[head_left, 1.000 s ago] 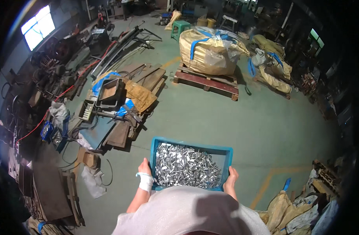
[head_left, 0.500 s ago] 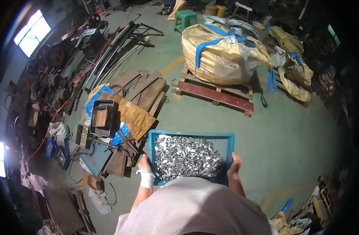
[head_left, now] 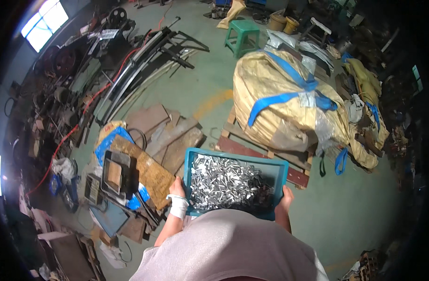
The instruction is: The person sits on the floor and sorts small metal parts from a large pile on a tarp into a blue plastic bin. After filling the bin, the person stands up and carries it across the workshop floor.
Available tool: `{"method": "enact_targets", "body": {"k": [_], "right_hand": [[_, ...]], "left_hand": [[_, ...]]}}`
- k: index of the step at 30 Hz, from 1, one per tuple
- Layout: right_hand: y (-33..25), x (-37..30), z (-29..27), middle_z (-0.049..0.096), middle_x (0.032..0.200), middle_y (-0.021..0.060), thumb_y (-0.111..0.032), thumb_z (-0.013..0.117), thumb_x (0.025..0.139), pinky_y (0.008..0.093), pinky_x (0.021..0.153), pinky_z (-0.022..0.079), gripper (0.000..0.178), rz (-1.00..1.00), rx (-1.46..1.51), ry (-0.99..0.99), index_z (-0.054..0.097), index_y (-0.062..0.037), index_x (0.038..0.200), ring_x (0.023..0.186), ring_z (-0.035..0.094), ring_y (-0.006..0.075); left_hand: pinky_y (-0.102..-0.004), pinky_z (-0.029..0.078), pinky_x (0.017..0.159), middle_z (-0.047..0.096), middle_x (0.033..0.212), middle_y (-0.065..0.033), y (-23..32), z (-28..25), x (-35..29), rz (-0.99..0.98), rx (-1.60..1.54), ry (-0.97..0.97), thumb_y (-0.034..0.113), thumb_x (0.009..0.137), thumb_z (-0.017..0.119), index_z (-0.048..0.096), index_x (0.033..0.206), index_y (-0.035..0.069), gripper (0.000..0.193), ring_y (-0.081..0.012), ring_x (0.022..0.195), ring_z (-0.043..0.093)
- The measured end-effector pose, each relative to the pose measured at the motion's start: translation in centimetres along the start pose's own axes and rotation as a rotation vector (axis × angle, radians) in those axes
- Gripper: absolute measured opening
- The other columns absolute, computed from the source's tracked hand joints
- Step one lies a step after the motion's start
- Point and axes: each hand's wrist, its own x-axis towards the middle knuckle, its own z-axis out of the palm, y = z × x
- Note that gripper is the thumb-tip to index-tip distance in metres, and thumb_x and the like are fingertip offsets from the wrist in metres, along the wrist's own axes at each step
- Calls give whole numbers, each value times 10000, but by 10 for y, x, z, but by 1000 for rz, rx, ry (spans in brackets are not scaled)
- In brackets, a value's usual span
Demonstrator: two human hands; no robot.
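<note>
Held in front of my body is a teal rectangular plastic crate (head_left: 239, 155). Many small silvery metal pieces (head_left: 224, 180), shaped like short pins or bolts, fill most of it, and a bare strip shows along its right side. My left hand (head_left: 177, 188), with a white wrap at the wrist, is closed on the crate's left side. On the right wall, my right hand (head_left: 285, 199) grips from outside. The fingers of both hands are partly hidden by the crate. Its near edge is partly covered by my light shirt.
Ahead to the right, a large cream bulk bag (head_left: 275, 93) with blue straps sits on a wooden pallet (head_left: 240, 146). Beyond it stands a green stool (head_left: 242, 36). Leftward lie boards (head_left: 151, 161), black bins (head_left: 117, 173), metal frames (head_left: 144, 65) and a red cable (head_left: 83, 114).
I have moved forward with the crate, so the bag, pallet and stool appear closer. The crate's far edge now overlaps the pallet in view. Both hands keep their hold.
</note>
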Motion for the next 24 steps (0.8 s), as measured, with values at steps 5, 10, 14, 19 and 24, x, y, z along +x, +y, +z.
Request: {"method": "enact_targets", "body": {"k": [5,10,14,19,24], "right_hand": [[-28,101,92,549,737,30,-166,559,770,292,673,384,165,34,23,-41,580,-3,785,704,496,145],[-32,234,190,573,804,66,-132,557,743,302,698,414,135,-28,-106,43,597,-12,791,752,535,172],[-108,274,276,567,751,62,-118,564,740,281,682,412,105,-21,-92,-4,586,-15,739,723,536,169],[-139,354,340,519,724,26,-146,590,735,297,664,385,121,-41,-70,-29,576,-26,731,696,481,148],[-150,408,423,557,765,34,-173,600,726,288,687,408,143,26,-3,-18,585,-38,773,723,514,158]], "left_hand": [[-284,311,507,471,564,-18,60,84,101,24,-61,17,339,853,472,545,634,-20,427,-118,536,382],[-312,347,521,490,542,-48,133,160,189,-22,-21,135,326,836,481,542,611,-19,417,-136,530,421],[-316,358,541,499,550,-61,212,196,216,31,100,141,334,836,475,543,614,-13,418,-145,536,429],[-295,334,526,490,559,-51,290,240,275,86,-40,142,374,850,471,525,600,-6,458,-134,542,422],[-282,319,516,467,557,-24,367,288,352,107,-61,124,352,850,482,523,605,2,429,-116,536,396]]}}
